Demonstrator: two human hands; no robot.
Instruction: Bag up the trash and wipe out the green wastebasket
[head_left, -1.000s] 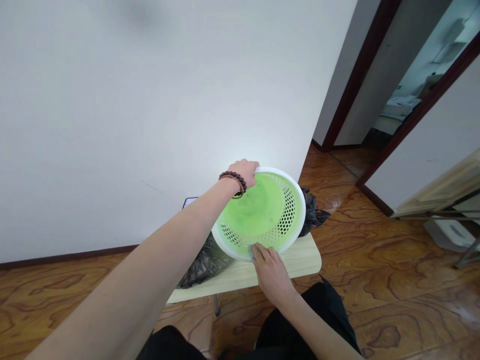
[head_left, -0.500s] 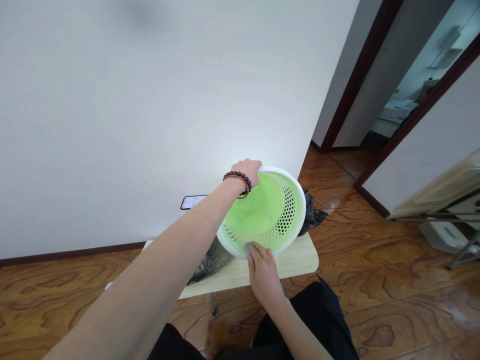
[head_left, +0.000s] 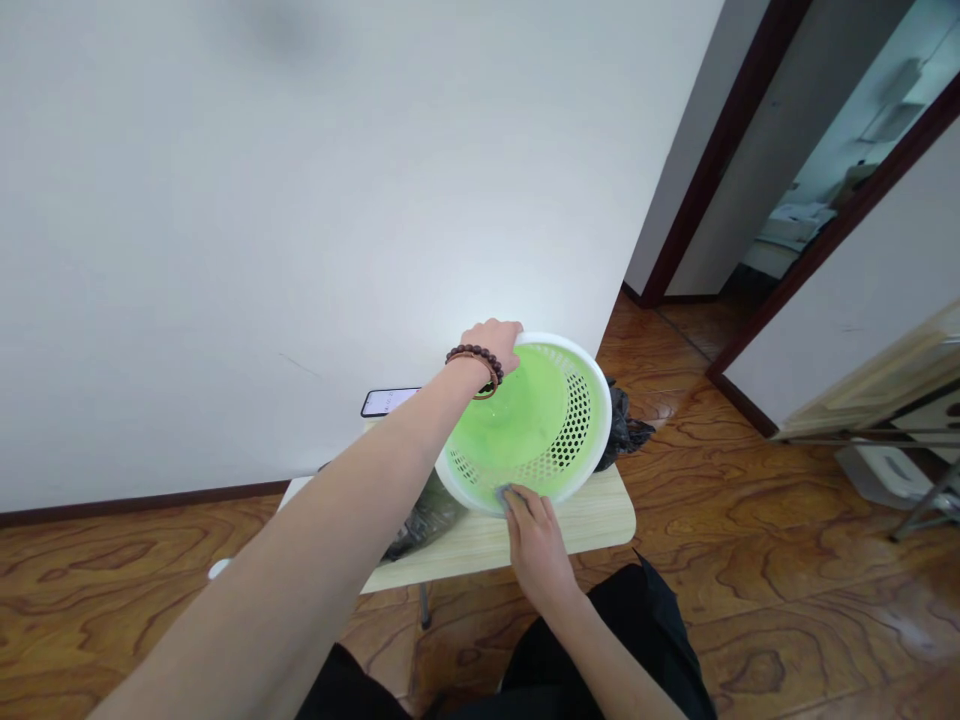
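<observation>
White and smooth, the wall point(head_left: 225, 200) rises on the far side, above a glossy brown floor point(head_left: 765, 580) with swirling wood grain. Against it stands a pale wood-grain table point(head_left: 592, 525), rounded at its near right corner. Over the tabletop, right in front of me, is the round plastic basket point(head_left: 525, 420), light green inside, with a white rim and small holes through its sides. One crinkled dark plastic bag point(head_left: 431, 520) lies to its left, another bag point(head_left: 624, 430) to its right. My left hand point(head_left: 495, 340) is clasped over the far rim; my right hand point(head_left: 540, 545) pinches a small greyish wad point(head_left: 502, 495) against the near rim. At far left, a phone point(head_left: 388, 401) shows a lit screen, its print too small to read.
</observation>
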